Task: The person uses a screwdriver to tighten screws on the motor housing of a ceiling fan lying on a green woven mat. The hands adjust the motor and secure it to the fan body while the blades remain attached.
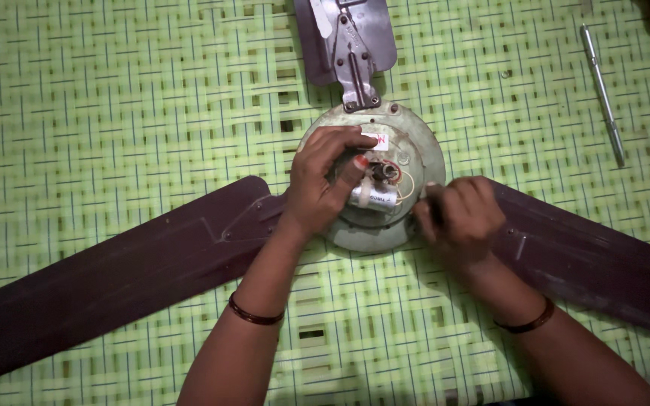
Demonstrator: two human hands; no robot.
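Ceiling fan lies flat on a green woven mat [114, 98], motor housing [415, 150] face up near the middle, three dark brown blades radiating: one to the left [114, 278], one to the right [603, 263], one going off the top edge [374, 37]. Left hand [321, 180] sits over the hub, fingers curled around the small white cylindrical capacitor [378, 197] and the wires beside it; looks like a light pinch, thumb and fingers closed on it. Right hand [460, 214] is closed at the housing rim where the right blade joins; it may grip a small tool, cannot tell, the fingers hide it. Housing is pale green painted metal, round, scuffed, likely heavy and rigid; best held by the rim or the blade brackets [355, 68]. Blades are thin stiff sheet, smooth, would flex and lever if lifted by the tips. Capacitor is light and its thin wires look fragile, easy to snap. Dark bangle on each wrist. A silver pen-like tool [602, 90] lies well apart at top right.
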